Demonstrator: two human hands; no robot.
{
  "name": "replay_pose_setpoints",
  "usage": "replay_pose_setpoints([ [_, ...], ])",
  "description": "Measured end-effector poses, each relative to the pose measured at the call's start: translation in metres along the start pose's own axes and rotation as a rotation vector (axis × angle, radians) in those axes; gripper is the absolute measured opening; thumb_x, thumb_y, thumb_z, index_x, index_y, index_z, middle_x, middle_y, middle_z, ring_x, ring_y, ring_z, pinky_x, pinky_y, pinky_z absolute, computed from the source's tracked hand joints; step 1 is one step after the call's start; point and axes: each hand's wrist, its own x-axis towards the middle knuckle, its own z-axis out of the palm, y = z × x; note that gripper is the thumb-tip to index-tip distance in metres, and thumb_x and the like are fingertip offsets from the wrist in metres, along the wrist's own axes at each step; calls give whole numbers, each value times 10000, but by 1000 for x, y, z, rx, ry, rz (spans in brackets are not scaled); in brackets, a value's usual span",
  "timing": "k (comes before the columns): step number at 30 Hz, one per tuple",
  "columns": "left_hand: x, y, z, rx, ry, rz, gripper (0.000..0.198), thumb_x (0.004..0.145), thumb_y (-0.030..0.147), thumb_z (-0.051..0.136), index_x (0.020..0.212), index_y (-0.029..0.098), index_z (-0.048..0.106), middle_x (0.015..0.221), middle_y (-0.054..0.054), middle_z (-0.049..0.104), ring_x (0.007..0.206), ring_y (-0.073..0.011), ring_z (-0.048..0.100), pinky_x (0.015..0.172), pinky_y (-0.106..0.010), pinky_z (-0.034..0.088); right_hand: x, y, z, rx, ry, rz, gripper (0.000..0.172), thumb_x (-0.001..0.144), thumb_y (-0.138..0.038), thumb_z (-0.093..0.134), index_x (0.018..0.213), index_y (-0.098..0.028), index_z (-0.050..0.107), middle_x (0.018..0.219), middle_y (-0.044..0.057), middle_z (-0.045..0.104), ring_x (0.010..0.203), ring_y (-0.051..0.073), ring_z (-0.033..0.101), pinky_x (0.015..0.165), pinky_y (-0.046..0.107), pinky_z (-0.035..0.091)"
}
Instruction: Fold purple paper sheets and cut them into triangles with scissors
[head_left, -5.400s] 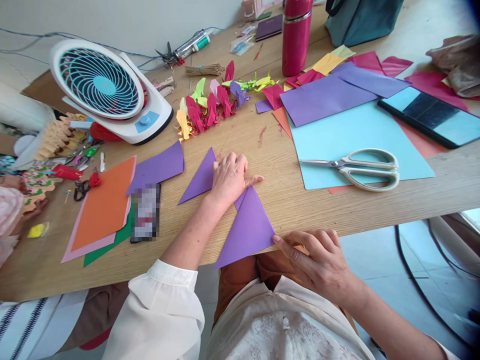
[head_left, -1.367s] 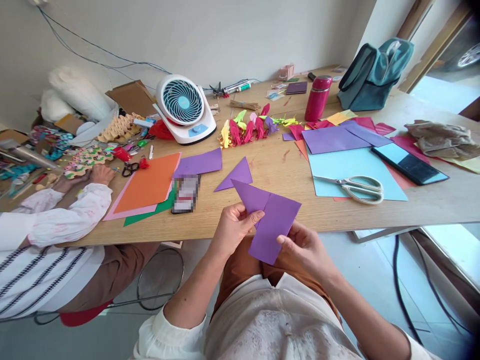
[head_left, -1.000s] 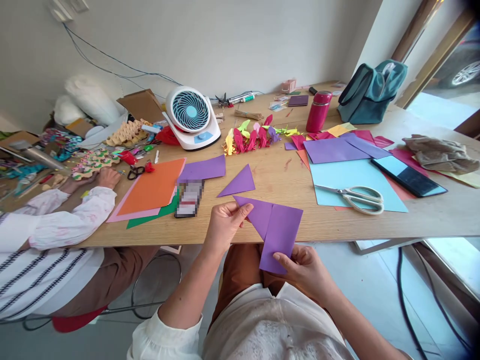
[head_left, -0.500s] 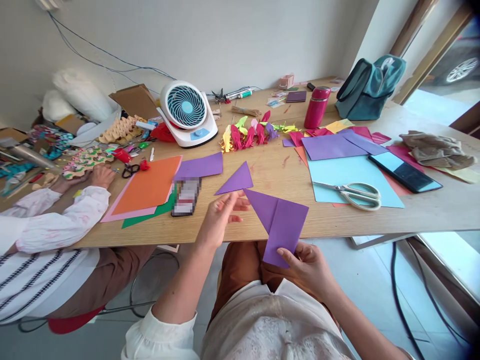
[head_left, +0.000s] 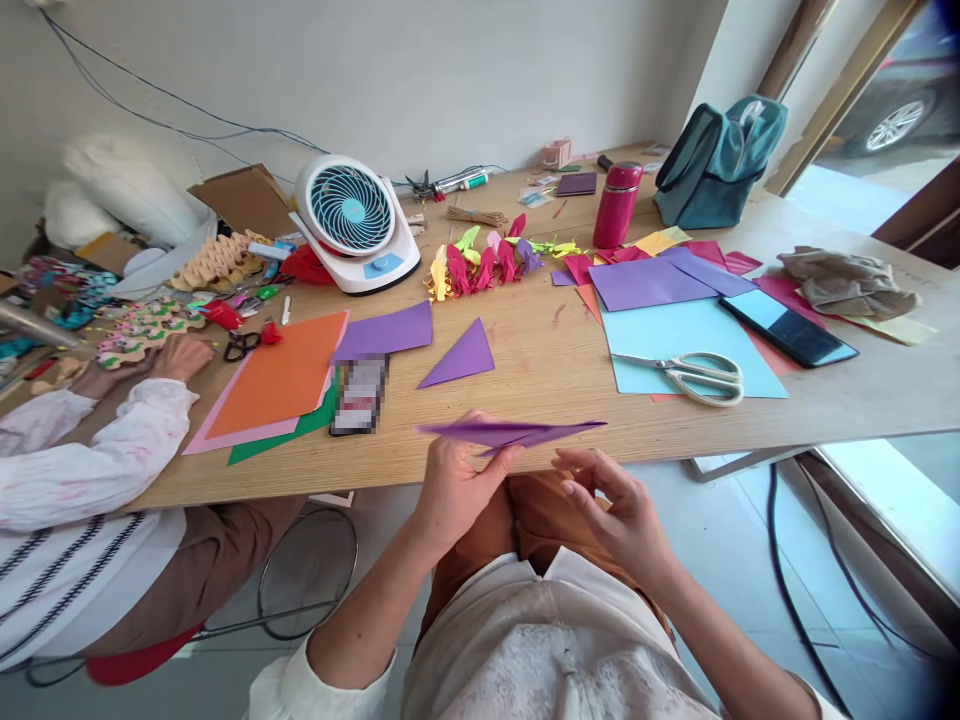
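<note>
A folded sheet of purple paper [head_left: 517, 433], seen nearly edge-on, is pinched in my left hand [head_left: 457, 490] above the table's front edge. My right hand [head_left: 619, 505] is just right of it, fingers bent and apart, with nothing visible in them. On the tabletop behind lies a purple paper triangle [head_left: 461, 355]. Farther left are a purple sheet [head_left: 390, 330] and a phone [head_left: 360, 395] with a blurred screen. To the right, scissors [head_left: 701, 378] with pale handles rest on a light blue sheet [head_left: 637, 345].
Orange paper [head_left: 281, 375] lies over pink and green sheets. A white fan [head_left: 356, 220], colourful paper flowers [head_left: 480, 265], a red bottle [head_left: 617, 205], a teal bag [head_left: 720, 165] and a dark phone [head_left: 787, 328] stand or lie around. At left, a co-worker's hands [head_left: 176, 355] rest among craft pieces.
The purple paper has passed from my right hand to my left and turned from face-up to nearly edge-on. My right hand has let go. The view has shifted slightly.
</note>
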Motion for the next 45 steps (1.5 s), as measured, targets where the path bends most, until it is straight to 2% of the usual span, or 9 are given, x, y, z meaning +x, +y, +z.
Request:
replay_pose_setpoints([
  [5, 20, -15, -18, 269, 96, 429, 97, 941, 202, 588, 873, 242, 644, 886, -43, 716, 899, -207, 633, 846, -368, 496, 3, 3, -10, 105, 30, 28, 244, 969, -400, 602, 1138, -239, 672, 1037, 60, 710, 790, 174, 639, 731, 315, 521],
  [17, 42, -55, -9, 299, 64, 474, 176, 981, 259, 538, 838, 237, 638, 923, -61, 710, 927, -209, 608, 878, -373, 473, -1, 19, -8, 158, 21, 66, 262, 966, -387, 630, 1191, -257, 661, 1086, 59, 683, 802, 166, 628, 757, 336, 560],
  [20, 40, -54, -6, 216, 52, 370, 157, 952, 257, 571, 818, 229, 647, 908, -56, 713, 909, -203, 625, 880, -364, 479, -1, 18, -6, 148, 21, 75, 259, 971, -381, 623, 1195, -255, 657, 1096, 63, 684, 814, 168, 633, 748, 331, 562],
  [24, 38, -55, 2, -55, 94, -53, 158, 822, 322, 740, 835, 194, 647, 820, -30, 706, 785, -180, 652, 769, -309, 502, -1, 13, -16, 64, 46, 18, 256, 986, -343, 595, 1217, -248, 649, 1098, 74, 691, 803, 167, 646, 741, 331, 559],
  [28, 40, -56, 12, -505, -50, -451, 512, 673, 391, 870, 1053, 182, 599, 834, -23, 732, 745, -181, 683, 716, -296, 533, 13, 16, -61, -252, 298, -154, 238, 979, -291, 582, 1195, -241, 666, 1116, 87, 709, 818, 188, 672, 784, 362, 548],
  [31, 43, -52, 19, -592, -96, -625, 727, 590, 396, 920, 1173, 169, 550, 802, -24, 739, 709, -191, 692, 687, -301, 544, 38, 31, -110, -701, 469, -214, 286, 964, -305, 574, 1205, -203, 689, 1114, 126, 712, 901, 260, 685, 809, 406, 530],
  [34, 45, -48, 25, -540, -76, -649, 842, 603, 386, 911, 1300, 153, 501, 734, 2, 716, 675, -178, 671, 653, -277, 520, 66, 53, -151, -960, 374, -161, 351, 966, -269, 502, 1241, -132, 670, 1228, 201, 669, 1118, 352, 636, 894, 454, 503],
  [39, 47, -52, 31, -486, -63, -549, 1103, 655, 292, 882, 1572, 224, 271, 725, 68, 661, 690, -126, 631, 697, -242, 483, 94, 77, -182, -1122, 6, -9, 329, 967, -273, 448, 1159, -165, 692, 1126, 178, 689, 1011, 329, 636, 850, 437, 465],
  [45, 48, -57, 34, -546, -72, -597, 592, 673, 309, 859, 1211, 172, 651, 944, -32, 725, 814, -146, 653, 769, -260, 500, 107, 78, -189, -1146, -78, -12, 294, 939, -354, 514, 1088, -188, 706, 1013, 134, 658, 866, 263, 607, 744, 370, 422],
])
